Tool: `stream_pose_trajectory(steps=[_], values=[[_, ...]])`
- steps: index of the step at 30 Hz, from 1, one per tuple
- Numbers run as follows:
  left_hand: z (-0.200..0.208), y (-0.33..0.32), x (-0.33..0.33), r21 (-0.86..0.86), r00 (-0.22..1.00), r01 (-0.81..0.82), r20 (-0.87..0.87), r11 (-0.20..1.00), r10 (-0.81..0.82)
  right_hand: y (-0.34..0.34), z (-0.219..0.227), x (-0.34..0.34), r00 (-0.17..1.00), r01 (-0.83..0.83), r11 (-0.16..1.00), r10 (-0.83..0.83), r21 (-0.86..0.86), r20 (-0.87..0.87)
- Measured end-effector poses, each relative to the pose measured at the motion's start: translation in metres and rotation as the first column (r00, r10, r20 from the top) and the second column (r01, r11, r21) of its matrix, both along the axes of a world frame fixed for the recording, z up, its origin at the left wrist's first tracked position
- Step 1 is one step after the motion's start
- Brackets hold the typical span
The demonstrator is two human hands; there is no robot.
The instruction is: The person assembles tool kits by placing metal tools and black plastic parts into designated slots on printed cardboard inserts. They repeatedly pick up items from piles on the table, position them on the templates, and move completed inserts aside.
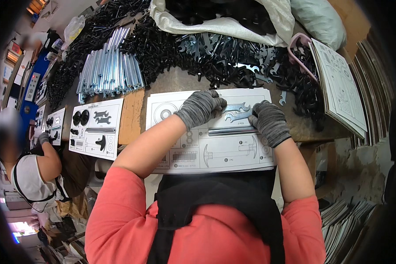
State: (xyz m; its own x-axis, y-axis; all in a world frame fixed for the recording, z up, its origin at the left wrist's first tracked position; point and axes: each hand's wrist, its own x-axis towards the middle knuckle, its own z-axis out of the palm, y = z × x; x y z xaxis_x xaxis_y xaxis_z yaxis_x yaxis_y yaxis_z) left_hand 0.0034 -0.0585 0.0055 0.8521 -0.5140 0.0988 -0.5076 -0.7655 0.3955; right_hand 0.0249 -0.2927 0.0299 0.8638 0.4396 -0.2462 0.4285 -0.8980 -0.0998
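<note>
A printed cardboard sheet (193,143) with line drawings lies in front of me on a stack of sheets. Two silver open-ended wrenches (237,107) rest one above the other on its upper part. My left hand (201,108), in a grey glove, has its fingers closed at the left end of the upper wrench. At the right end of the lower wrench (237,116) are the curled fingers of my right hand (270,123), gloved alike. Just below the wrenches lies a silver metal tube (232,130), its right end partly behind my right hand.
Silver tubes (110,72) are piled at the back left, beside heaps of black parts (152,55). Loose wrenches (211,44) lie below a white sack (167,22). More printed sheets (339,83) stand at right. Left, another person (37,176) works by a filled sheet (97,145).
</note>
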Motion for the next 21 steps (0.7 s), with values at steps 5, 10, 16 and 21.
stream_pose_trajectory(steps=[5, 10, 16, 21], values=[[0.003, -0.001, 0.001, -0.011, 1.000, 0.004, 0.013, 1.000, -0.003, -0.002, 0.000, -0.003, 0.998, 0.055, 0.997, -0.054, 0.055, -0.014], [0.006, -0.002, 0.002, -0.047, 0.998, -0.017, -0.054, 0.999, 0.015, -0.005, -0.003, -0.004, 0.998, 0.068, 0.996, -0.067, 0.059, -0.010], [0.009, -0.001, -0.001, -0.064, 0.997, -0.021, -0.080, 0.998, 0.016, -0.009, 0.002, -0.005, 0.996, 0.076, 0.988, -0.069, 0.136, -0.054], [0.006, 0.002, 0.000, -0.109, 0.993, -0.029, -0.115, 0.994, 0.016, -0.059, -0.025, 0.052, 0.935, 0.206, 0.847, -0.318, 0.490, 0.158]])
